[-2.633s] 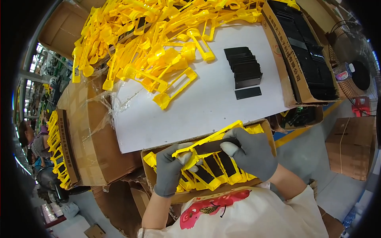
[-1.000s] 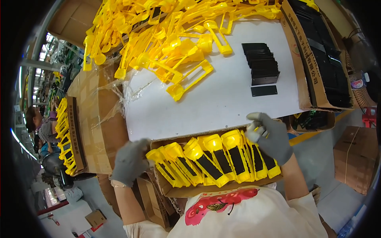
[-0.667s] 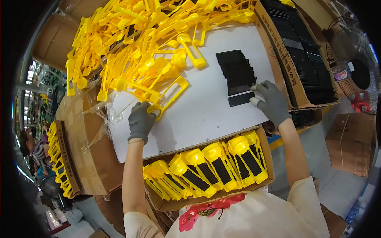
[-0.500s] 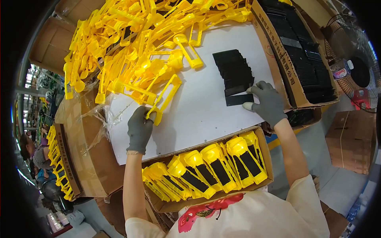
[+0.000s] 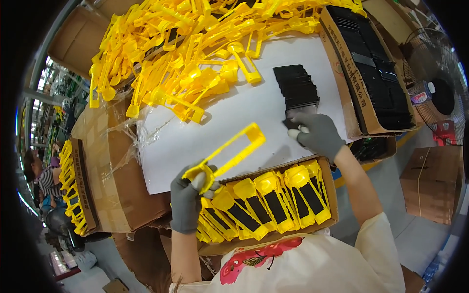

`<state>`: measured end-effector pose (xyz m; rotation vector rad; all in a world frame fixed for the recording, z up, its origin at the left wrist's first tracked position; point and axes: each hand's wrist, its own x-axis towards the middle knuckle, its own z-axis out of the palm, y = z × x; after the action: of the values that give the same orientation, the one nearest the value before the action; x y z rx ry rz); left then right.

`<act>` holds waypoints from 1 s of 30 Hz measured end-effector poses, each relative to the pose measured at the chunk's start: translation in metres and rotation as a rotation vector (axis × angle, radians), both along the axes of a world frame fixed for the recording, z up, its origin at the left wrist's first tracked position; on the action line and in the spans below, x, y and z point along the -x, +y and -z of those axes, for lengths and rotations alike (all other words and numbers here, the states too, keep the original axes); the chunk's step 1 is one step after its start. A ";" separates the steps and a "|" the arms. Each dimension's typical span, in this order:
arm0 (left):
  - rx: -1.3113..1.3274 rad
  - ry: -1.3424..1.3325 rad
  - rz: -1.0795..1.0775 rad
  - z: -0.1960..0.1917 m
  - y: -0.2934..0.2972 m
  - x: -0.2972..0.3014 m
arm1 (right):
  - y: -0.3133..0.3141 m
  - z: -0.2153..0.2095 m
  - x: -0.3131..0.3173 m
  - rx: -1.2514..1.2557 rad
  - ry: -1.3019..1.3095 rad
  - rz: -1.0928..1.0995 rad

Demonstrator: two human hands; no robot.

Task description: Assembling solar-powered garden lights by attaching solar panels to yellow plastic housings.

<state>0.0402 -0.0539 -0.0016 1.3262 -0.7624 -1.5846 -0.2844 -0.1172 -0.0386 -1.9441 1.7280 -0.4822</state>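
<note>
Got black-inset yellow plastic frames (image 5: 267, 182) in near brown cardboard box (image 5: 332, 193), open white surface (image 5: 171, 151) beyond edge. Clasping rectangular yellow frame (image 5: 239, 158) in left hand (image 5: 187, 201); can't tell half-curled right hand (image 5: 320, 134) grip.

The yellow frame (image 5: 242, 155) in the left hand (image 5: 187, 202) looked like smooth, glossy moulded plastic, as did the heaped yellow parts (image 5: 171, 58) across the top of the frame, with bright highlights. Both hands, the right (image 5: 320, 136) too, wore matt grey cloth gloves, paler at the fingertips. The stacked black strips (image 5: 299, 90) right of centre appeared thin, smooth and faintly shiny. The white tabletop (image 5: 195, 146) was smooth with a dull sheen; its material could not be told. Crinkled clear plastic film (image 5: 149, 131) shone at its left edge. The lower-centre carton (image 5: 334, 202) was matt brown cardboard, the shirt (image 5: 322, 259) soft, unshiny cloth.
</note>
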 end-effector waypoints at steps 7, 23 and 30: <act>-0.038 0.073 0.015 -0.008 0.039 0.017 | 0.074 -0.086 -0.043 -0.301 -0.974 0.102; -0.052 0.161 0.007 -0.006 0.066 0.032 | 0.102 -0.065 -0.076 -0.323 -0.884 0.099; -0.071 0.105 0.046 -0.003 0.068 0.030 | 0.108 -0.049 -0.082 -0.056 -0.551 -0.006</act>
<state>0.0102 0.0137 0.0018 1.2727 -0.6821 -1.7177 -0.2021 -0.0096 0.0105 -1.5782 1.3612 -0.8623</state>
